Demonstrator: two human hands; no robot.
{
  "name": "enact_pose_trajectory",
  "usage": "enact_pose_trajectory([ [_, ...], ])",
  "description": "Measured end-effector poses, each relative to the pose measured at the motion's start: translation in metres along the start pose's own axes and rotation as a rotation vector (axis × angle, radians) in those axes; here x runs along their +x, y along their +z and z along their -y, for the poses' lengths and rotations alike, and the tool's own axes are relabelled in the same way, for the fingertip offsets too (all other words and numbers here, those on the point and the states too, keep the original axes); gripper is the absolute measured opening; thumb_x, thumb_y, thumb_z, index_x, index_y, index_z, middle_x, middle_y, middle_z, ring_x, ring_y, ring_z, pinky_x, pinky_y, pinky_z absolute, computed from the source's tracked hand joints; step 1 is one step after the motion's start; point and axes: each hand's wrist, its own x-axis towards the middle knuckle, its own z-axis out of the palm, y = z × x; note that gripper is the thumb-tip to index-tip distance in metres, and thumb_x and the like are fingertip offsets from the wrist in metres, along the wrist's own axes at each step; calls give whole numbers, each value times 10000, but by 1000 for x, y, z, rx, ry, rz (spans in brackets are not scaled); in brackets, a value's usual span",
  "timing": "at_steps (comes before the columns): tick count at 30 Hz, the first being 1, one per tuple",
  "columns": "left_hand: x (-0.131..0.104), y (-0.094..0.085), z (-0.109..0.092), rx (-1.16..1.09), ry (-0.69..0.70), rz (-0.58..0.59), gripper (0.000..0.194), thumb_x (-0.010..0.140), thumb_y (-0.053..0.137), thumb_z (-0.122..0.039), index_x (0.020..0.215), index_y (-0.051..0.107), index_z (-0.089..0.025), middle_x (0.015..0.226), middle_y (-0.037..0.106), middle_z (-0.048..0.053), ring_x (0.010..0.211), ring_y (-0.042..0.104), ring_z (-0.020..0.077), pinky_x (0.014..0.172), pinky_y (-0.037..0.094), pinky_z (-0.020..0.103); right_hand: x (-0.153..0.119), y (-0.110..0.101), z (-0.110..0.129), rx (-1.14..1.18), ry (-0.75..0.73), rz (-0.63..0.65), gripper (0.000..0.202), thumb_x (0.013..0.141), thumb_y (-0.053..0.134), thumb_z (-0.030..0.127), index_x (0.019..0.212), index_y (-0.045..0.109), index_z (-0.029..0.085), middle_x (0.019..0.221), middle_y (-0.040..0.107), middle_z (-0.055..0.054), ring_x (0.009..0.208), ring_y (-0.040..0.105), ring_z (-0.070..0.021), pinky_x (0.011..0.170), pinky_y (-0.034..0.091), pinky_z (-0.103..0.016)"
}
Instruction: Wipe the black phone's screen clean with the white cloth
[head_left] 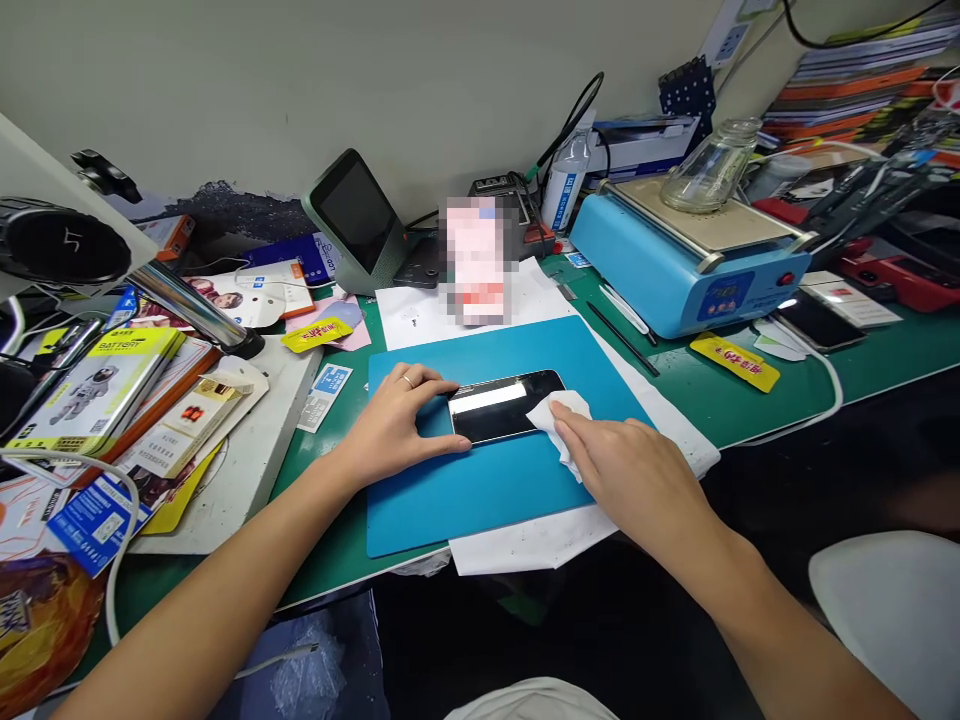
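A smartphone (499,418) with a dark, glossy screen lies flat on a blue mat (465,500). Light reflects in a bright band across its glass. My left hand (401,420) grips the phone's left end, thumb on the near edge and fingers at the far corner; a ring is on one finger. In my right hand (626,455) is a crumpled white tissue (566,415), pressed against the right end of the screen. The fingertips under the tissue are partly hidden.
A blue heating plate machine (645,265) with a glass jar (712,165) on top stands at back right. Behind the mat are a smart display (356,215) and a partly blurred upright pink thing (480,260). Battery boxes (97,390) pile up at left, beside a metal stand (199,305).
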Motion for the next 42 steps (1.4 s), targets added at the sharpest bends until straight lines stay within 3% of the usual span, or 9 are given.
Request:
enact_pose_trajectory([
  [8, 0, -1, -1, 12, -5, 6, 682, 808, 694, -695, 1326, 632, -256, 1232, 608, 90, 1161, 514, 315, 965, 479, 480, 0, -3, -9, -7, 35, -1, 419, 1052, 378, 277, 1372, 639, 204, 742, 778, -43, 644, 711, -211, 531, 441, -290],
  [13, 0, -1, -1, 15, 13, 6, 692, 815, 683, -698, 1330, 630, -239, 1227, 607, 95, 1155, 516, 316, 974, 475, 487, -6, 5, -11, 130, 23, -125, 417, 1039, 421, 313, 1351, 652, 161, 866, 798, -79, 733, 728, -225, 622, 528, -325],
  [16, 0, -1, 0, 22, 27, 7, 721, 796, 696, -709, 1336, 624, -237, 1224, 608, 100, 1149, 513, 319, 975, 475, 492, -9, 12, -16, 295, 39, -219, 376, 1027, 441, 310, 1248, 703, 156, 1059, 790, -111, 919, 737, -235, 746, 566, -337],
  [19, -1, -2, 0, 21, 34, 4, 738, 780, 721, -699, 1341, 621, -231, 1234, 607, 104, 1160, 512, 320, 993, 471, 492, -7, 13, -28, 401, 84, -244, 317, 1006, 462, 310, 1039, 745, 170, 976, 781, -97, 855, 728, -226, 707, 555, -325],
  [22, -1, -2, 0, 13, 31, -1, 713, 778, 739, -675, 1331, 627, -240, 1259, 604, 101, 1183, 514, 320, 1010, 470, 486, 1, 7, -44, 418, 112, -299, 285, 976, 505, 351, 943, 739, 193, 929, 761, -91, 830, 712, -243, 662, 531, -334],
  [26, -1, -3, 0, 13, 41, -11, 712, 765, 754, -671, 1322, 634, -243, 1260, 606, 98, 1170, 518, 318, 1004, 474, 481, 23, -5, -62, 392, 155, -378, 286, 962, 532, 400, 1014, 739, 210, 991, 737, -99, 881, 694, -270, 689, 526, -361],
  [31, 0, -2, 1, 27, 61, -23, 700, 775, 754, -658, 1320, 635, -234, 1259, 612, 98, 1159, 522, 314, 1006, 462, 479, 56, -10, -69, 373, 42, -251, 376, 985, 481, 413, 1180, 734, 215, 1150, 710, -124, 1063, 666, -318, 861, 540, -452],
  [35, 0, -2, 0, 42, 56, -30, 695, 779, 758, -647, 1313, 634, -219, 1257, 615, 99, 1155, 521, 309, 1007, 445, 484, 66, -5, -46, 390, -93, -250, 462, 1010, 456, 412, 1380, 632, 197, 1323, 646, -149, 1224, 594, -334, 998, 502, -509],
  [42, 0, -2, -2, 34, 48, -46, 769, 712, 802, -657, 1311, 609, -215, 1218, 597, 99, 1126, 505, 305, 1004, 432, 495, 66, 4, 40, 478, -377, -189, 324, 1002, 540, 377, 1214, 698, 191, 1211, 700, -109, 1146, 598, -281, 958, 520, -461],
])
